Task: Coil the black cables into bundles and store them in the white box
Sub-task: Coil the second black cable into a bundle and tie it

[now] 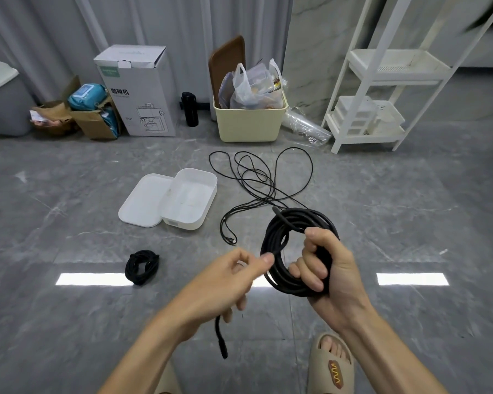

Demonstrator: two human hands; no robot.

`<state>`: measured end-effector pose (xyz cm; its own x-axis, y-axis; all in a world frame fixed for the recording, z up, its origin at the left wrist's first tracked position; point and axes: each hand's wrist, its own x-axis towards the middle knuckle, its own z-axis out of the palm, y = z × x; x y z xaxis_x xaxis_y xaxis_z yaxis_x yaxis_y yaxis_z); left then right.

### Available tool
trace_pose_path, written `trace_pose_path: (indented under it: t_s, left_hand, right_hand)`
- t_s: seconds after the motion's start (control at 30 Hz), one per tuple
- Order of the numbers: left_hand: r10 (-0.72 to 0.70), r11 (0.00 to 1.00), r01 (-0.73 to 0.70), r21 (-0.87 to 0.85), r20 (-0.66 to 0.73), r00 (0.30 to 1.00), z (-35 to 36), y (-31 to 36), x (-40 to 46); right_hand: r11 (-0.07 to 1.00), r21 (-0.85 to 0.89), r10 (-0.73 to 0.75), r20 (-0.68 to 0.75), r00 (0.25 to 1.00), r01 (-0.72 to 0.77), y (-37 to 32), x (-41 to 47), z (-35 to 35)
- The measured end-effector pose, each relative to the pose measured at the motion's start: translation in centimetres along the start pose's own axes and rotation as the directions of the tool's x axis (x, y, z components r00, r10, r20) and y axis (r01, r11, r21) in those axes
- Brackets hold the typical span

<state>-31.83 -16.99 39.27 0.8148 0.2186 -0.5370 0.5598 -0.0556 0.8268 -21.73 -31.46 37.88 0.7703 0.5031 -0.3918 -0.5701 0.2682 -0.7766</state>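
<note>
Low in the frame, right of centre, the right hand (322, 268) is clamped round a thick coil of black cable (279, 243), fingers curled through the loop. The left hand (234, 277) pinches the coil's free tail (221, 339) between thumb and finger, the plug end dangling below the palm toward the floor (69, 194).

The step in hand looks like finishing this bundle. To do it well, the right hand should keep the loops stacked flat while the left wraps the tail snugly across the coil and tucks the plug through (a loose wrap would likely spring open once released).

Left of the hands, a small finished bundle (142, 267) lies on the floor. Just above centre sits the white box (190, 199), open and holding no cable, with its lid (143, 200) touching its left side. To the box's right a thin black cable (256, 183) sprawls in loose loops, not yet coiled.

The coil in hand looks wide next to the box, so tighter loops may be needed for it to fit.
</note>
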Motion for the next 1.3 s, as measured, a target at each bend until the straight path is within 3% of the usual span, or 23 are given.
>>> trace_pose_path:
  t_s: [0.1,0.23,0.37,0.53,0.73,0.93,1.17,1.3]
  left_hand:
    - [0.026,0.998,-0.026,-0.061,0.008,1.000,0.5,0.5,0.1]
    - [0.175,0.973,-0.182,-0.142,-0.056,0.983,0.8,1.2,0.2]
    - [0.249,0.960,-0.268,-0.083,-0.189,0.950,0.7,1.7,0.1]
    - [0.167,0.960,-0.232,-0.158,-0.343,0.924,0.9,1.5,0.8]
    - [0.130,0.973,-0.170,-0.158,-0.232,0.964,1.5,0.3,1.5]
    - [0.133,0.975,-0.158,-0.156,-0.159,0.978,1.9,0.6,1.5]
    - [0.288,0.951,-0.301,-0.067,-0.164,0.944,1.2,0.8,1.5]
    - [0.289,0.947,-0.306,-0.102,-0.155,0.945,0.5,0.9,1.3]
  right_hand:
    - [0.999,0.030,0.035,0.060,0.998,-0.037,0.3,-0.5,0.3]
    - [0.995,0.014,0.096,0.114,0.989,-0.098,0.4,-0.7,0.4]
    - [0.986,0.038,0.152,0.162,0.975,-0.160,0.0,-0.7,0.3]
    - [0.993,0.029,0.112,0.138,0.984,-0.118,0.2,-0.7,0.6]
    - [0.984,0.175,0.019,0.071,0.997,-0.031,-0.9,-0.5,0.3]
    - [0.981,0.189,0.030,0.070,0.997,-0.043,-0.2,-0.8,0.5]
    - [0.982,0.159,0.081,0.159,0.984,-0.106,0.2,-1.0,0.5]
    - [0.965,0.174,0.140,0.285,0.948,-0.195,0.2,-0.8,0.2]
